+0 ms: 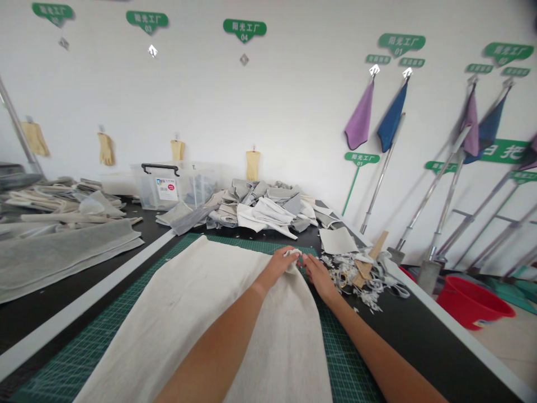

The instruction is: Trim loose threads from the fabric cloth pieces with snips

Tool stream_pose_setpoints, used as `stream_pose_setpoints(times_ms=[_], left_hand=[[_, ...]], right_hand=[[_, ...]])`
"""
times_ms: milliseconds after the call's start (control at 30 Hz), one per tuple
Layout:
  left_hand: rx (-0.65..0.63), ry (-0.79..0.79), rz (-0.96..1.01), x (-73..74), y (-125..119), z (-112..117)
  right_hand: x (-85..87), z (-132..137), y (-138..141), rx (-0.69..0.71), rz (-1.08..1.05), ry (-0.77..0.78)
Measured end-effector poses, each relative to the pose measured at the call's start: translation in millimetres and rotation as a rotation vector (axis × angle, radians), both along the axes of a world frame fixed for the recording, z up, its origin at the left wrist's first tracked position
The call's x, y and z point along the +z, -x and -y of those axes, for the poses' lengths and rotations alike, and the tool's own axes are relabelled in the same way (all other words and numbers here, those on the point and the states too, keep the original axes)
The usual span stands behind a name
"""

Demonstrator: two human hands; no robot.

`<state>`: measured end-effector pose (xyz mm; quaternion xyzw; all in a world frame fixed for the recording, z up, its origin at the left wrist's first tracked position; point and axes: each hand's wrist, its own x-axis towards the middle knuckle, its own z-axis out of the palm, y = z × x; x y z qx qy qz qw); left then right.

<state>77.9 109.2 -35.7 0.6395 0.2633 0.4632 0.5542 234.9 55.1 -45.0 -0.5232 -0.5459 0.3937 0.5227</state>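
Note:
A large off-white piece of fabric [184,302] lies spread over the green cutting mat [130,330], running toward me. My left hand [280,264] is closed on a bunched fold at its far right corner. Close beside it, right at the fabric's edge, my right hand [318,274] has its fingers pinched together. The fingertips of both hands nearly meet; whatever lies between the right fingers is too small to make out. Just right of that hand sits a heap of fabric scraps [371,294] with brown strips in it.
Behind the mat rises a pile of grey and white cloths [268,207], next to a clear plastic bin [145,187]. Folded grey fabric [62,252] is stacked on the left. A red bucket [472,299] stands beyond the table's right edge, near leaning mop handles [381,179].

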Motion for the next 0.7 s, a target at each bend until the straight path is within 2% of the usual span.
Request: stream_pose_setpoints(times_ms=[100, 400, 700], left_hand=[[-0.019, 0.001, -0.006, -2.1, -0.4, -1.3], [-0.017, -0.028, 0.027, -8.7, -1.1, -7.0], [-0.014, 0.018, 0.024, -10.3, -0.6, -9.8]], right_hand=[[2.9, 3.6, 2.5, -0.053, 0.031, -0.047], [12.1, 13.1, 8.4, -0.096, 0.208, -0.123], [10.2, 12.1, 8.6, -0.160, 0.458, -0.261]])
